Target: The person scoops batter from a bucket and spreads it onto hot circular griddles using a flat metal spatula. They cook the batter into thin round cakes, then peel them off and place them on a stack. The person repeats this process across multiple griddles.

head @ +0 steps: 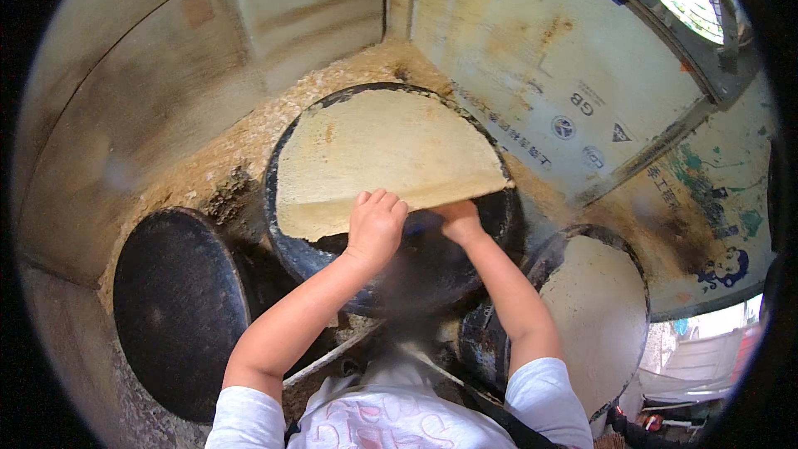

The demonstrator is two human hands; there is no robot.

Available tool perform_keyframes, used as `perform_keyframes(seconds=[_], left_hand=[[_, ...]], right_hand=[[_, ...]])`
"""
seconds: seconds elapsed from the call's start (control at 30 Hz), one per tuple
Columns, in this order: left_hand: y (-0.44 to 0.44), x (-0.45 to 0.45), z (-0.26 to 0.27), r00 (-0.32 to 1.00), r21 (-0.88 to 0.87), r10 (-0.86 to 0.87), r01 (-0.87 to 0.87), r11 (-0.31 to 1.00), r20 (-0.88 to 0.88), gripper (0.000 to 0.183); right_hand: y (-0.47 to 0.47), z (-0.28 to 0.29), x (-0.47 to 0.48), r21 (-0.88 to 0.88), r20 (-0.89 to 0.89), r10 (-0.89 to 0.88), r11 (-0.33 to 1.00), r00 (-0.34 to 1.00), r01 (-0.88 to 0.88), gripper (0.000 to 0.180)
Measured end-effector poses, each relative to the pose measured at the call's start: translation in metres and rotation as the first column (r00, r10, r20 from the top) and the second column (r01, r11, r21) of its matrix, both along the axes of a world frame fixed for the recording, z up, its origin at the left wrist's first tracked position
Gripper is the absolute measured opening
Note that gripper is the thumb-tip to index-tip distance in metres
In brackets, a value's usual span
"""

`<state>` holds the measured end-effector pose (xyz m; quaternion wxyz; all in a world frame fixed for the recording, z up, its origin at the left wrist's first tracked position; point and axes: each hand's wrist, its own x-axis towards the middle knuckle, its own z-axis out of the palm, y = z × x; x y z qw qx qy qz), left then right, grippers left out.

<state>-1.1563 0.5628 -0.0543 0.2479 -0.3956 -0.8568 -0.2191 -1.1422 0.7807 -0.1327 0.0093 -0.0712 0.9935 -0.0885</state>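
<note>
A large, thin, pale-yellow flatbread [386, 143] covers the far part of a round black griddle [312, 265] in front of me. Its near edge is lifted and runs across the griddle, exposing dark metal on my side. My left hand [376, 224] grips this edge near its middle, fingers curled over the top. Just to the right, my right hand [460, 219] reaches beneath the raised edge. The sheet hides its fingers, so their grip is not visible. Something blue [423, 222] shows dimly under the edge between both hands; I cannot tell what it is.
A bare black griddle [177, 312] stands at left. Another griddle at right carries a pale flatbread [595, 318]. Stained panels [143, 93] enclose the back and left; a printed panel [561, 62] rises at right. Pale crumbs [206, 156] line the ledge behind the griddles.
</note>
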Motion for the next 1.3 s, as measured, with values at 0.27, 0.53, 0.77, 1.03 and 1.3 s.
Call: perform_keyframes(seconds=[0.27, 0.53, 0.77, 1.03, 1.3], left_hand=[[0.004, 0.004, 0.006, 0.999, -0.048, 0.036, -0.035, 0.998, 0.024, 0.008], [0.007, 0.018, 0.012, 0.998, -0.094, -0.06, 0.058, 0.994, -0.023, 0.011], [0.005, 0.0, 0.017, 0.999, -0.004, -0.036, 0.036, 0.999, -0.024, 0.012], [-0.001, -0.03, 0.043, 0.997, 0.031, 0.068, -0.066, 0.997, -0.045, 0.01], [0.006, -0.024, 0.051, 0.996, 0.022, 0.056, -0.054, 0.998, -0.072, 0.01]], right_hand=[[-0.239, -0.064, 0.004, -0.201, -0.258, 0.105, 0.967, 0.96, -0.16, 0.048], [-0.058, -0.049, -0.012, 0.098, -0.409, -0.078, 0.987, 0.909, 0.129, 0.047], [0.097, -0.033, 0.006, -0.06, -0.057, -0.258, 0.965, 0.965, 0.254, 0.062], [0.021, -0.01, -0.071, 0.045, 0.062, 0.234, 0.97, 0.97, -0.237, 0.066], [-0.21, -0.042, -0.057, -0.041, -0.251, 0.338, 0.933, 0.907, -0.358, 0.063]])
